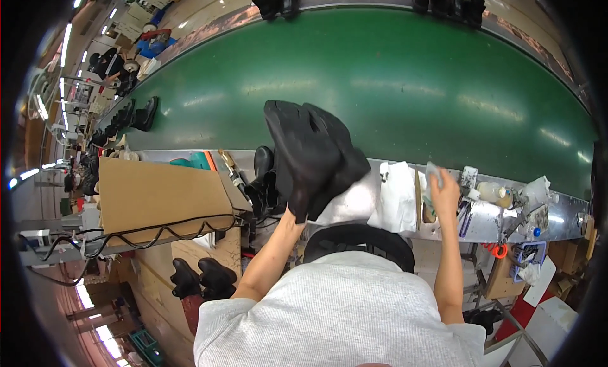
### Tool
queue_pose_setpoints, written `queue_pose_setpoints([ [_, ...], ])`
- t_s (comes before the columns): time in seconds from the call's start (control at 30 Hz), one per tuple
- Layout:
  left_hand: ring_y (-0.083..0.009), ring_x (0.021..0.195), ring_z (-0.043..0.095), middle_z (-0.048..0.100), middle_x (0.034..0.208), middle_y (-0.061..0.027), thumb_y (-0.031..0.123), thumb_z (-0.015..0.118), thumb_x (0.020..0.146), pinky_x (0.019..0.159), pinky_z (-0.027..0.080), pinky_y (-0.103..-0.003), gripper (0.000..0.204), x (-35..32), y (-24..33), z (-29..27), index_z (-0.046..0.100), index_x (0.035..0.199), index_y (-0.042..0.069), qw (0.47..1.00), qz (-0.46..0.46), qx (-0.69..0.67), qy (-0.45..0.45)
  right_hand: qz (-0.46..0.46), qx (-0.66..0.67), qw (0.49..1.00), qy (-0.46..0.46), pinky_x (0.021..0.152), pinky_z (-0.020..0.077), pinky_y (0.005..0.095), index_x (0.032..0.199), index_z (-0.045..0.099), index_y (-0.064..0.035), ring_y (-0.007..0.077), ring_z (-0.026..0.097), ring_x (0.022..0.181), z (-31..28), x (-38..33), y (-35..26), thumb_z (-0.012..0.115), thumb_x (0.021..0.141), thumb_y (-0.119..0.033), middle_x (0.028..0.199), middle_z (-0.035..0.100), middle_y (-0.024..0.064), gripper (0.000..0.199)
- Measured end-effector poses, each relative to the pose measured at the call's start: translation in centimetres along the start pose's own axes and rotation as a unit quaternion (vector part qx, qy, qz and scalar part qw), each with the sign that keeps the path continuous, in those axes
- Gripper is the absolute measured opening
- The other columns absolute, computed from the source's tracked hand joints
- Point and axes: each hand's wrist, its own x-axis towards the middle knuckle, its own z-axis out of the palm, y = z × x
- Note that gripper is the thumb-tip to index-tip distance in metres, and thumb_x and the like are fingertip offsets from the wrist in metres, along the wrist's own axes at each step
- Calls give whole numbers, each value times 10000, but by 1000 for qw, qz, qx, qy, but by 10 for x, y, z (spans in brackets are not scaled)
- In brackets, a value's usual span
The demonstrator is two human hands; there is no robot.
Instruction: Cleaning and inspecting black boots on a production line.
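Note:
A pair of black boots (316,148) is held up over the near edge of the green conveyor belt (411,94), toes pointing away from me. My left hand (295,216) has them by the shafts; its fingers are mostly hidden behind the black material. To the right, my right hand (446,193) pinches a pale, crumpled cloth (432,172) above the metal work ledge (361,199). White paper (396,199) lies on the ledge left of that hand. Another black boot (263,167) stands beside my left forearm.
A brown cardboard sheet (164,196) with a coiled black cable (190,225) is at the left. Bottles (493,193), tools and rags crowd the ledge at right. More boots stand on the far rim (448,4), on the belt's left end (145,113) and on a low board (201,278).

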Motion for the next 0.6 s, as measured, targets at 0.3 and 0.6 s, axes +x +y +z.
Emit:
queue_pose_setpoints([
  [0.3,-216,1080,510,512,1184,-135,134,517,898,959,424,-311,386,8,61,-18,432,1249,-5,994,42,-95,25,-16,-337,930,-142,994,222,567,1230,502,-105,352,251,1292,45,-37,-33,668,734,-331,1355,343,194,570],
  [0.6,-221,1073,521,519,1187,-136,135,501,906,971,419,-312,353,94,64,-82,461,1226,-8,933,14,-360,-7,-198,-329,892,-237,1018,76,644,1203,498,-116,282,220,1331,80,-59,-2,716,647,-231,1356,363,112,608],
])
